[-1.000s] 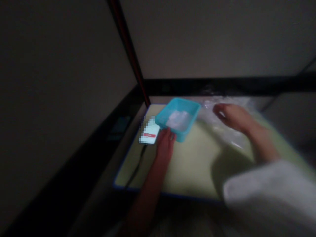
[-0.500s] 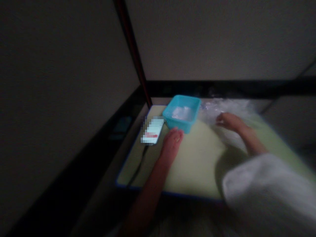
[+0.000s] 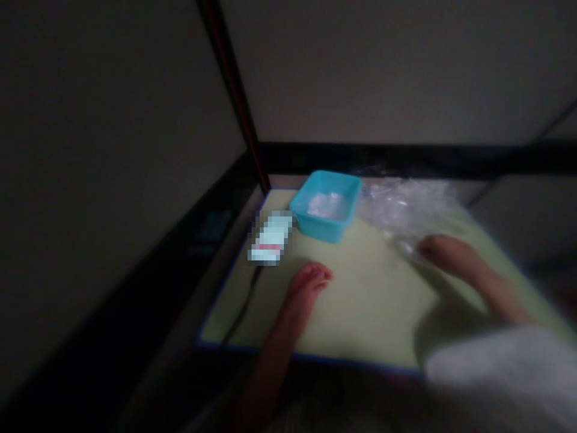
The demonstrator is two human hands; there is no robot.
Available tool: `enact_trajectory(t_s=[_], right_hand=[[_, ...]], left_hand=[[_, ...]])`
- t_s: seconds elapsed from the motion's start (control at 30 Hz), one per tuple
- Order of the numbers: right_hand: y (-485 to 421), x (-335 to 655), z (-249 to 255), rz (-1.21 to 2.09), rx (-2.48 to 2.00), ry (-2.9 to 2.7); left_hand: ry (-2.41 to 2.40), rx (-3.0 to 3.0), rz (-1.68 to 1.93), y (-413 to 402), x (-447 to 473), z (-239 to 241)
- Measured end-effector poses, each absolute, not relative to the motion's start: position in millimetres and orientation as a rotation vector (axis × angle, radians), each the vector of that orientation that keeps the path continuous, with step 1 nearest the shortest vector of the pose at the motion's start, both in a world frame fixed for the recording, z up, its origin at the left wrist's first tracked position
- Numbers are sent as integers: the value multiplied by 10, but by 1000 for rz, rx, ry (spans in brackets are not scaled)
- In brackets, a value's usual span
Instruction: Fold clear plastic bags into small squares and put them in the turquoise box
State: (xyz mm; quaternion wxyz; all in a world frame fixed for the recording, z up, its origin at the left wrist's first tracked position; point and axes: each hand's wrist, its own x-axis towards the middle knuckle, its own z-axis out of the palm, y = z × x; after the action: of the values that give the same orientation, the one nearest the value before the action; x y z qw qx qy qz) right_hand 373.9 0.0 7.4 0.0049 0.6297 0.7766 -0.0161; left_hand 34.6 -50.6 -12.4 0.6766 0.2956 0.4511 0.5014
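Note:
My right hand [image 3: 446,252] is at the right of the pale green table, its fingers pinched on the edge of a clear plastic bag [image 3: 408,248]. The bag runs back toward a crumpled heap of clear plastic [image 3: 396,207]. Over the table's front middle, my left hand [image 3: 309,285] has loosely curled fingers, with a small gap by the thumb and nothing visible in them. Beyond it stands a turquoise plastic basket [image 3: 322,228] with whitish clear plastic packets [image 3: 324,205] inside. The picture is dim and blurred, so fine detail is lost.
A lit phone [image 3: 271,237], its screen pixelated, lies left of the basket, with a dark cable [image 3: 243,310] running to the table's front edge. The pale green tabletop [image 3: 360,319] has a blue rim. Walls stand close behind and to the left.
My left hand has drawn back from the basket's front toward me. My right hand has moved right and nearer, away from the plastic heap. The view has shifted slightly.

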Motion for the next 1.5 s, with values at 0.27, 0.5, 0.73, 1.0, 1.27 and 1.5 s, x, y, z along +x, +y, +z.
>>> enact_trajectory(t_s=[0.27, 0.5, 0.73, 1.0, 1.27, 1.5], right_hand=[[-272, 2939, 355, -1732, 1884, 2932], [-444, 2514, 184, -2673, 1725, 2548], [-366, 2586, 154, -3013, 2024, 2271], [-341, 2642, 224, -2821, 2147, 2415], [-389, 2653, 103, -2249, 1670, 2691], [-421, 2592, 56, -2192, 1535, 2675]], left_hand=[[935, 1178, 1085, -710, 472, 86], [1003, 1165, 1087, -660, 743, 36], [1248, 1213, 1154, -612, 512, 61], [1347, 1175, 1279, -622, 310, 79], [1248, 1064, 1482, -660, 308, 7], [1095, 1258, 1464, -703, 378, 37]])
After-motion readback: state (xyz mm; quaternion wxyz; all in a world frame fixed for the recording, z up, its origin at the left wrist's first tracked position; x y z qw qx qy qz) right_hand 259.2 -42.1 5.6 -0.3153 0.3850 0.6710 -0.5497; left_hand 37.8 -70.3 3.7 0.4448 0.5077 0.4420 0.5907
